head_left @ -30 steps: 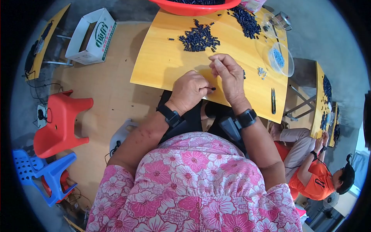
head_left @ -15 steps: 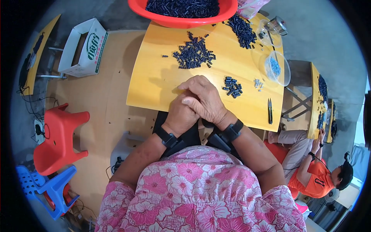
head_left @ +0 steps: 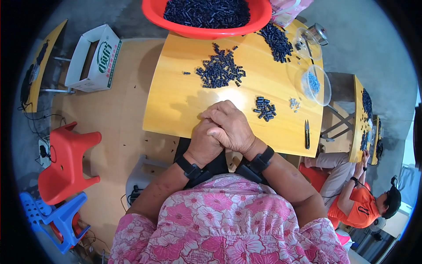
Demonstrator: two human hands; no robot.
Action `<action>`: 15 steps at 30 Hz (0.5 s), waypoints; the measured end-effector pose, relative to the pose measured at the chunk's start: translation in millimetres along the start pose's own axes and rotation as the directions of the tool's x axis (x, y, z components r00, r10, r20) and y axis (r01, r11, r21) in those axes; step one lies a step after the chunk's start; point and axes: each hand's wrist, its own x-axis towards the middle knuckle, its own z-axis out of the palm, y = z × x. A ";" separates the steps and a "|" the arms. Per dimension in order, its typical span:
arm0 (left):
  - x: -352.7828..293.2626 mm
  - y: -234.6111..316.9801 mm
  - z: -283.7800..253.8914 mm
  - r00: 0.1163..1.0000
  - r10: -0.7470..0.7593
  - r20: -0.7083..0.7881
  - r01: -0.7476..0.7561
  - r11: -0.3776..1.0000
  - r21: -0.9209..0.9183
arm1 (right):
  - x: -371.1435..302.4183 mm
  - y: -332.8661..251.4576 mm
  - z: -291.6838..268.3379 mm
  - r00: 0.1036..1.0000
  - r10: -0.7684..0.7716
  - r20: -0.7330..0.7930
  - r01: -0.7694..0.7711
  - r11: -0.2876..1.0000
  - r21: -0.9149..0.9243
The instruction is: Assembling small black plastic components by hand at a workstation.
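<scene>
My left hand (head_left: 204,141) and my right hand (head_left: 235,127) are clasped at the near edge of the yellow table (head_left: 171,110). The right one wraps over the left, whose fingers are mostly hidden; no object shows in either. Beyond them lies a loose pile of small dark tubular pieces (head_left: 220,69). To the right is a smaller cluster of the same dark pieces (head_left: 265,108), beside a few tiny clear pieces (head_left: 294,104). Black thread snips (head_left: 307,134) lie near the right edge.
A red basin (head_left: 206,32) full of dark pieces stands at the back, near another dark pile (head_left: 276,42). Clear bowls, one holding blue bits (head_left: 313,82), stand right. A red stool (head_left: 66,163) and white carton (head_left: 94,59) are left. A co-worker (head_left: 360,204) sits right.
My hands stay clasped and keep their place at the table's near edge. The view has tilted slightly, so the table and its things appear a little lower.
</scene>
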 end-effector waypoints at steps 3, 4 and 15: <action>-2.0 0.8 3.1 1.000 -0.023 0.000 0.023 0.999 0.022 | -1.9 1.5 1.8 1.000 -0.004 -0.001 0.004 1.000 -0.020; -2.1 1.0 3.7 0.998 -0.055 0.010 0.055 0.998 0.030 | -2.1 2.3 2.1 1.000 -0.010 -0.008 0.010 1.000 -0.011; -4.1 0.9 3.3 0.997 -0.074 -0.026 0.072 0.995 -0.070 | -0.5 2.8 1.1 0.999 0.001 0.043 -0.001 1.000 -0.001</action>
